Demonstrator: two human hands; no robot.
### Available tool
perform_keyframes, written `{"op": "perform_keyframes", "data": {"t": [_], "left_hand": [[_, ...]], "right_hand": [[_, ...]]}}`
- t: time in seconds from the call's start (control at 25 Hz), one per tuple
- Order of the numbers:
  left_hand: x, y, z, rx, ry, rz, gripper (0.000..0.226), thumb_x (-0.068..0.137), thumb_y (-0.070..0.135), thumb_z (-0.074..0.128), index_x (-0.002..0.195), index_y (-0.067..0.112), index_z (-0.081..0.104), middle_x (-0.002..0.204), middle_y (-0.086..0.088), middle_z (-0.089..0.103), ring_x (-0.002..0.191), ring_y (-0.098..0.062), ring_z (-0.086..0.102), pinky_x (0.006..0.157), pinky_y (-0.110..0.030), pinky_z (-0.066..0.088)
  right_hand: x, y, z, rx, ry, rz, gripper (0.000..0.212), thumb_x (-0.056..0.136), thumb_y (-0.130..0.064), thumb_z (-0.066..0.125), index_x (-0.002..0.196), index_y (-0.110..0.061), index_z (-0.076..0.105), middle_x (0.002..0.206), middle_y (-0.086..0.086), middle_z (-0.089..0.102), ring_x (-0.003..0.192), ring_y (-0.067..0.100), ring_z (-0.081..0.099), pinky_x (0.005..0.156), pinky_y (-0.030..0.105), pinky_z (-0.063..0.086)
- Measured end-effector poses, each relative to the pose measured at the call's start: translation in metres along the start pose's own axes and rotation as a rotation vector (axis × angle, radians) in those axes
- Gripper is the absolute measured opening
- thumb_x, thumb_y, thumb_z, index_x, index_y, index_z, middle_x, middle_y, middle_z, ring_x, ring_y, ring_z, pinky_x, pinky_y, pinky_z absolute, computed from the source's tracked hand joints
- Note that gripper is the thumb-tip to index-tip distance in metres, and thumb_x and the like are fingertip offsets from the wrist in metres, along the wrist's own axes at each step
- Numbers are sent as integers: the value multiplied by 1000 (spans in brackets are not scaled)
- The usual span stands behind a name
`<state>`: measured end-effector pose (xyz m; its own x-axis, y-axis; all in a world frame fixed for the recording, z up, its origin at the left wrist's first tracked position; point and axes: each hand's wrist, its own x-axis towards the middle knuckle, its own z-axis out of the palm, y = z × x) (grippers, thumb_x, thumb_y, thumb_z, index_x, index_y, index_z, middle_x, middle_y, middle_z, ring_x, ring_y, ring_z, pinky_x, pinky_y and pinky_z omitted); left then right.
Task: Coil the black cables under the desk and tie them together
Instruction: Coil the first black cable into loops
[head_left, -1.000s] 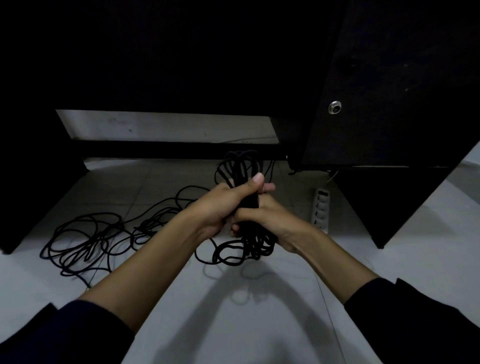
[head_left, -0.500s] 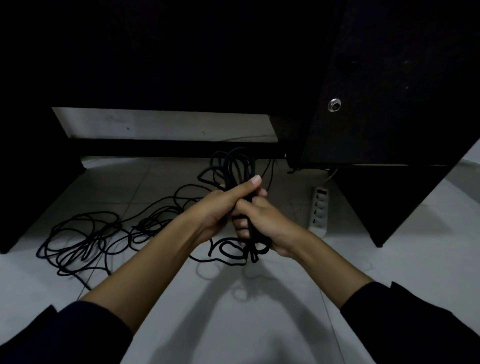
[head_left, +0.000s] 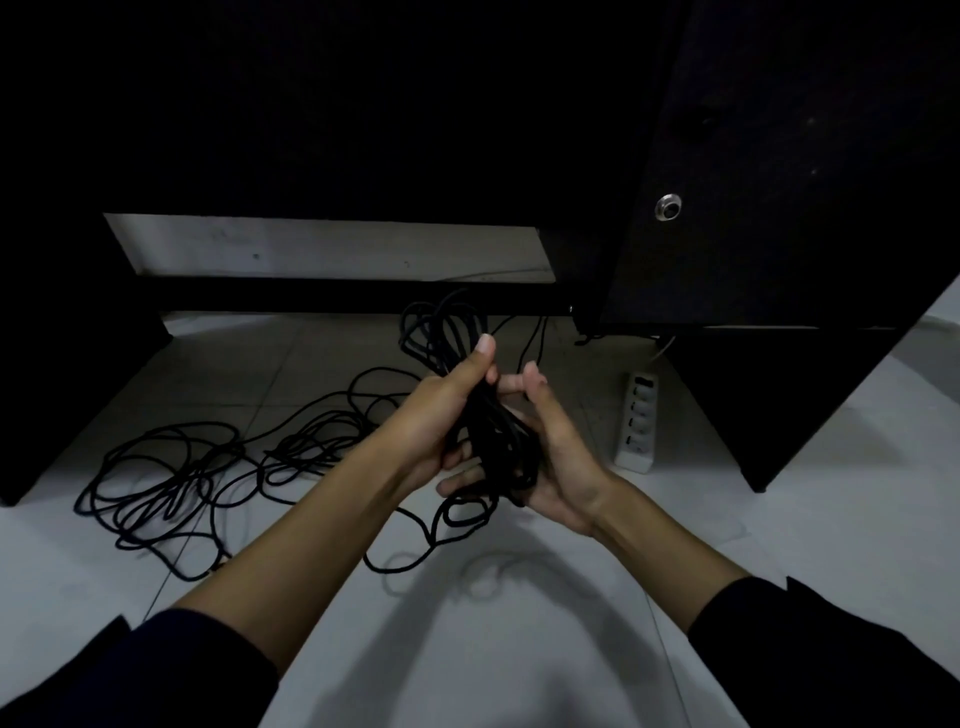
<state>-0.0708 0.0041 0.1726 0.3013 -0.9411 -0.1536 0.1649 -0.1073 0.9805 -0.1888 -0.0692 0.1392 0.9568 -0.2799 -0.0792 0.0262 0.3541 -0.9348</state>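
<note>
Pale floor tiles (head_left: 291, 374) stretched under a dark desk (head_left: 779, 156), dimly lit, with a strip of light wall showing low at the far side. Near the middle, two bare forearms in dark sleeves reached forward and met over a bundle of coiled black cable (head_left: 488, 431), held above the floor. The left hand (head_left: 441, 415) gripped the bundle from the left, fingers curled round it and thumb pointing up along the strands. The right hand (head_left: 558, 457) cupped the bundle from the right, palm turned inward, its fingers loosely bent beneath the strands rather than squeezing them. Loops of the coil rose above the hands and hung below them. To the left, more loose black cable (head_left: 171, 478) lay tangled on the tiles, joined to the bundle by trailing strands. Just right of the hands, a white power strip (head_left: 638, 422) lay on the floor beside the desk's side panel.
</note>
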Motion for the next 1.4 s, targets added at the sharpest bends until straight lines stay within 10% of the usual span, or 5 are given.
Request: {"op": "perform_keyframes", "data": {"t": [0.2,0.36,0.48,1.08,1.4], "left_hand": [[9,-3,-6,-261,122,92,37,97,45,46,75,16,52,82,-5,69,105,-22,68,95,-38,48],[15,2,-14,-416,189,118,37,97,41,47,71,16,45,62,0,44,73,-21,65,64,-31,56],[18,0,-14,-425,224,119,36,97,40,48,70,17,43,49,7,34,46,-11,44,59,-27,49],[16,10,-42,-255,120,42,32,96,39,54,76,15,46,51,8,32,35,-3,28,38,-17,31],[11,-7,-24,77,32,-86,34,92,42,57,77,12,60,64,-1,58,50,-10,51,59,-26,46]], "right_hand": [[-3,11,-14,-55,-68,69,81,79,-82,23,141,-34,43,107,24,67,93,39,66,90,49,49],[-13,16,-27,-182,40,129,62,83,-61,58,132,-24,48,86,13,67,79,25,65,76,35,48],[-11,12,-23,-385,8,124,7,89,-23,67,92,-18,65,75,1,61,73,15,58,79,35,46],[-34,-6,-60,-772,40,118,14,94,-19,57,84,-10,61,73,2,53,69,15,53,69,32,46],[-11,-53,-17,-1243,100,-304,7,92,-22,63,95,-16,66,81,-18,63,76,-2,59,67,10,44]]}}
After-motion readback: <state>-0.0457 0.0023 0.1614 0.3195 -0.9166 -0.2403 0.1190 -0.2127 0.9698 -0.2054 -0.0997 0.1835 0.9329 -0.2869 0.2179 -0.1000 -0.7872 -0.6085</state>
